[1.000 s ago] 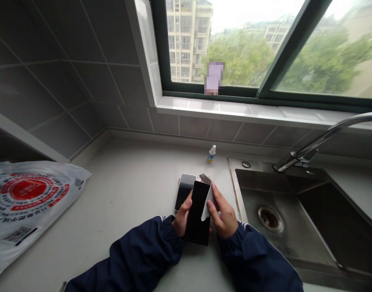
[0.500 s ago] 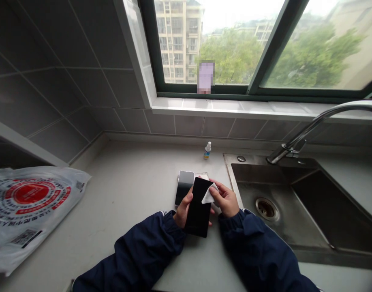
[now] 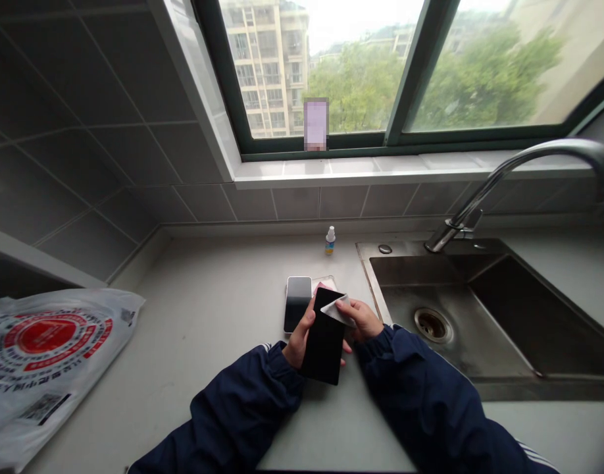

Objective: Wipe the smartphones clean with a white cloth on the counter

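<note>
Left fingers (image 3: 302,332) grip a black phone (image 3: 324,342), right fingers (image 3: 354,308) pinch a white cloth (image 3: 337,311) on it; another phone (image 3: 297,304) lies just behind.

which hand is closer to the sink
Right. The right hand, pinching a white cloth, is just left of the sink; the left hand, holding a black phone, is farther left.

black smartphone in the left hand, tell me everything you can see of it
The black smartphone is a dark, smooth slab with rounded corners, its face showing no markings. The left hand grips it along one long edge, slightly tilted, while the right hand holds a white wipe against its upper corner.
</note>
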A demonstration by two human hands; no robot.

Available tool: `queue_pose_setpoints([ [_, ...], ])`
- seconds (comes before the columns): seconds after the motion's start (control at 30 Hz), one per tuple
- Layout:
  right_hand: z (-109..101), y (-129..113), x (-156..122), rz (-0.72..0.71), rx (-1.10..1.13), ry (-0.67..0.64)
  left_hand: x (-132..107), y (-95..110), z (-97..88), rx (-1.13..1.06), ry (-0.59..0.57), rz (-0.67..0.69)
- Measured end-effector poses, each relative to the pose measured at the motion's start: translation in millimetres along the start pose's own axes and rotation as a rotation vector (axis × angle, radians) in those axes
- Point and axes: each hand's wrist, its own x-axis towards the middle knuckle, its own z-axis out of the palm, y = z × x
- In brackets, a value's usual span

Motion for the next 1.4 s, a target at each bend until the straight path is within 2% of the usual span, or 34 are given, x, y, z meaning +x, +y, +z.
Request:
queue_pose_setpoints([
  [0.27,0.0,2.2,1.5,0.01,0.014,-0.004,1.8,1.3,-0.2,-0.008,-0.015,-0.021],
  [0.73,-13.4,13.2,12.3,-0.175,-0.006,0.25,2.3,-0.3,-4.5,0.024,0.063,-0.043],
  [1.4,-12.7,15.3,11.0,-0.246,-0.088,0.284,1.0,-1.7,-0.5,0.096,0.084,-0.041],
])
